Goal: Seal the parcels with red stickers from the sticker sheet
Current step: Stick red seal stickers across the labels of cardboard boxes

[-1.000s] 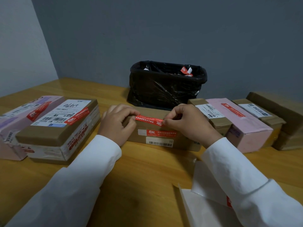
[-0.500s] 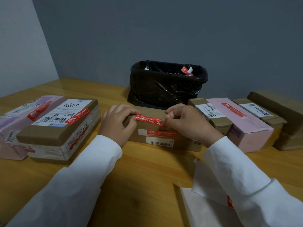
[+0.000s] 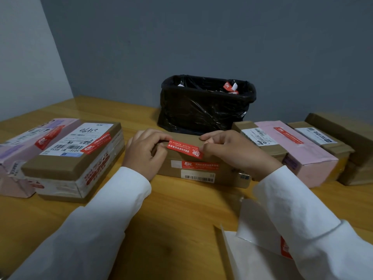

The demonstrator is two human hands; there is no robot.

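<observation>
A brown cardboard parcel (image 3: pixel 173 171) lies in the middle of the wooden table, with a barcode label and a red sticker on its front face. Across its top front edge runs another red sticker (image 3: pixel 184 148). My left hand (image 3: pixel 146 152) pinches the sticker's left end and my right hand (image 3: pixel 230 150) pinches its right end. The white sticker sheet (image 3: pixel 260 257) lies at the bottom right, partly under my right sleeve, with one red sticker showing on it.
A black-lined waste bin (image 3: pixel 205 106) with sticker scraps stands behind the parcel. Two parcels with red stickers sit at the left: a pink one (image 3: pixel 18 142) and a brown-taped one (image 3: pixel 76 158). Several more parcels (image 3: pixel 298 150) line the right side.
Both hands have shifted the sticker slightly down onto the parcel's top edge; the right hand's fingers moved along its right end.
</observation>
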